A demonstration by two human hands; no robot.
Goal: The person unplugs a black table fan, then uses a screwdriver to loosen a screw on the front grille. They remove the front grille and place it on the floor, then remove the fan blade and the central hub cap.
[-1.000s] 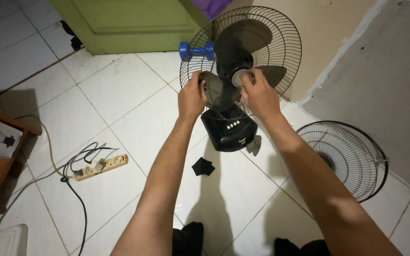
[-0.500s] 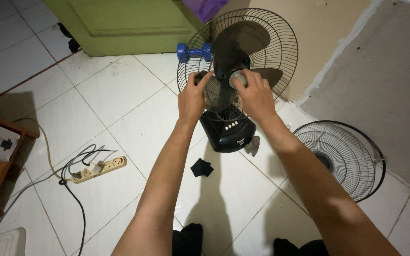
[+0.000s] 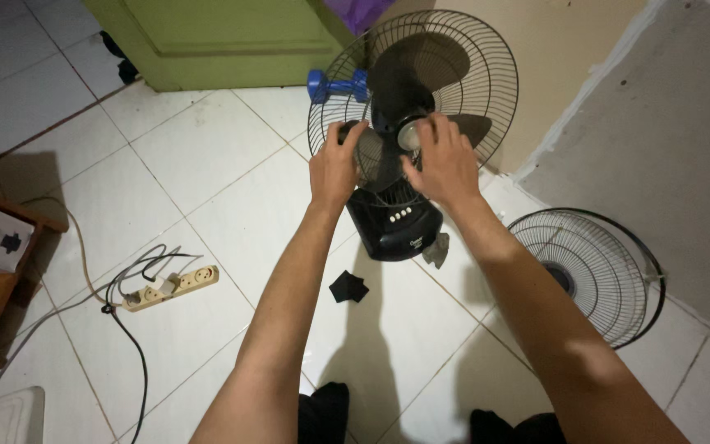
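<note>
Left hand (image 3: 334, 168) gripping fan blade (image 3: 369, 156), fingers closed on its edge. Right hand (image 3: 444, 164) pinching pale hub cap (image 3: 409, 136) at blade centre, just right of left hand. Fan (image 3: 396, 222) standing on floor; detached grille (image 3: 589, 275) lying well right.

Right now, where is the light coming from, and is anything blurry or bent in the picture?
Head view: the light seems to come from behind the person, as arm shadows stretch forward over the tiled floor toward the fan; tile lines bow near the edges, suggesting a wide lens; both the left hand and the right hand look sharp.
</note>
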